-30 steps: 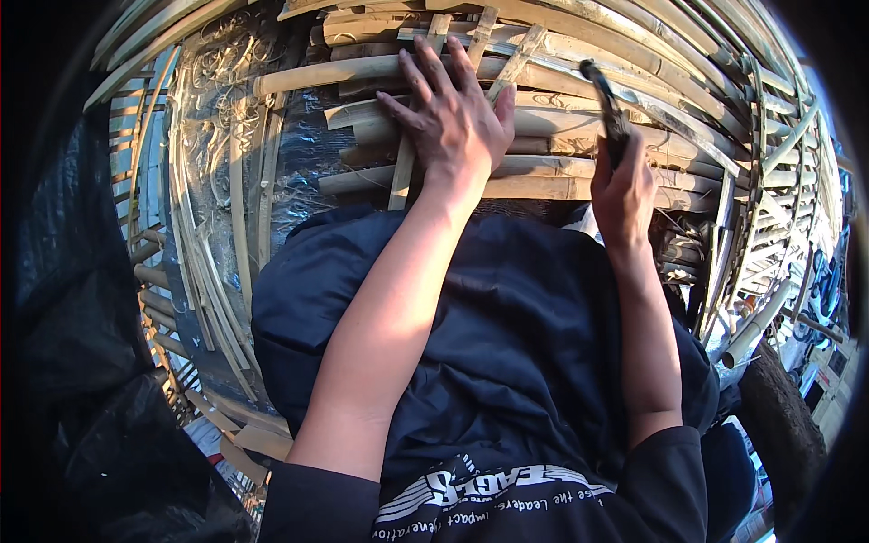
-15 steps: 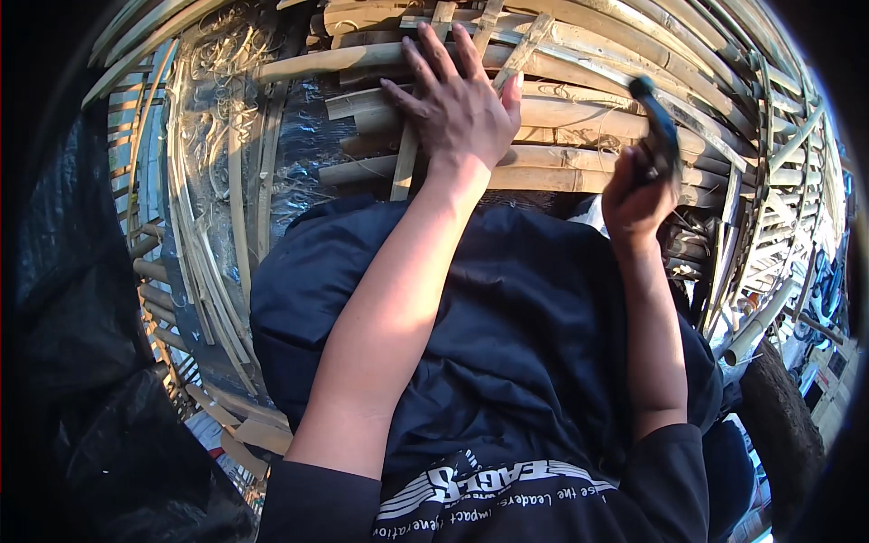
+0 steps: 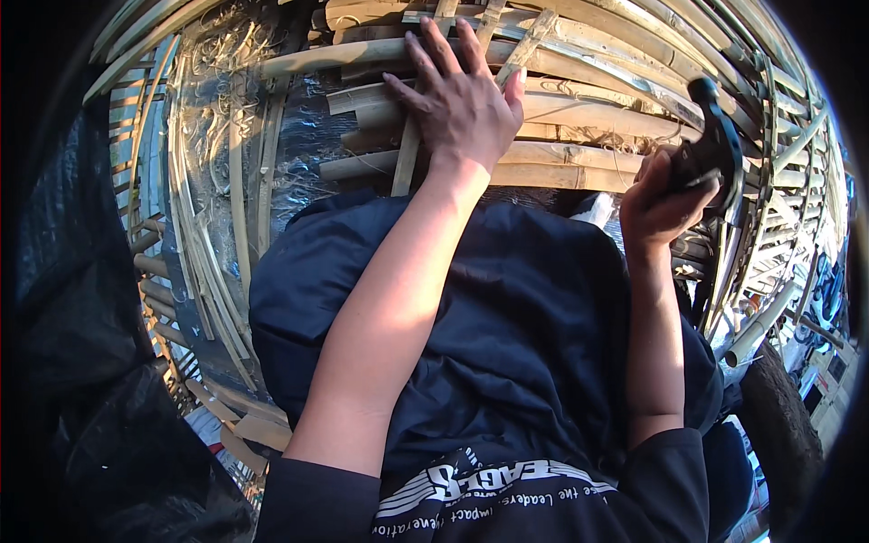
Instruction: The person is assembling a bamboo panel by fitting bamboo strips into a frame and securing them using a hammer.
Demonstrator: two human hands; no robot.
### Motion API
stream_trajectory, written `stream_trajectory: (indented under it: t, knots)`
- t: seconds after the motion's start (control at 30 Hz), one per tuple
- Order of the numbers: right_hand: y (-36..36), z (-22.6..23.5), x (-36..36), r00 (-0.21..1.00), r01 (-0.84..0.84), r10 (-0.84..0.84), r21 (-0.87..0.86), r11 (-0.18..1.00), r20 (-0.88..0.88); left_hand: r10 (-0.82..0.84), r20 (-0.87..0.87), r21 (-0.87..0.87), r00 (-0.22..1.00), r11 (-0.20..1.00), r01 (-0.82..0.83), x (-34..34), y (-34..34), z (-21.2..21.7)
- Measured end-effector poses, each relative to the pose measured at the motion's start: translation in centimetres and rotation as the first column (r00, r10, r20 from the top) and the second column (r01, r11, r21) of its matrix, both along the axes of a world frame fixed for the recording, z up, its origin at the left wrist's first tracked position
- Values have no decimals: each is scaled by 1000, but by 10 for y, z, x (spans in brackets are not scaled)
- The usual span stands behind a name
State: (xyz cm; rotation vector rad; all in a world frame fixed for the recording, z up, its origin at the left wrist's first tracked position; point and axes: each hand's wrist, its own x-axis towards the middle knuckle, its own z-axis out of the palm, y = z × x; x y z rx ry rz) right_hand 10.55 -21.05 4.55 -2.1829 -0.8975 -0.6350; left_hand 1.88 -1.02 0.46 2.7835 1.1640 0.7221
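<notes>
My left hand (image 3: 464, 118) lies flat with fingers spread over a row of split bamboo slats (image 3: 579, 116). Thin bamboo cross strips (image 3: 528, 45) run beneath or beside its fingers. Raised at the right, my right hand (image 3: 665, 204) is closed around a dark claw hammer (image 3: 724, 136). The hammer is held clear of the slats, and its handle is largely hidden by foreshortening and my fingers.
Long thin strips (image 3: 195, 262) and curled shavings (image 3: 213, 109) lie on a dark sheet at the left. Black plastic (image 3: 72, 308) hangs farther left. A bamboo lattice (image 3: 783, 172) curves up at the right, near a dark log (image 3: 783, 398).
My right hand has moved to the right with the hammer, turning it so more of its head shows. My left hand stays almost in place on the slats.
</notes>
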Motion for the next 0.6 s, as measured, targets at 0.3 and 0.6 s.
stream_trajectory:
  t: [0.3,0.6]
  knots:
    - [2,-3,15,989,-90,99,-81,993,115,-1,-16,-25,1000,1000,1,7,0,3]
    - [10,-10,10,943,-144,135,7,989,304,6,-26,-20,1000,1000,-6,2,-2,1]
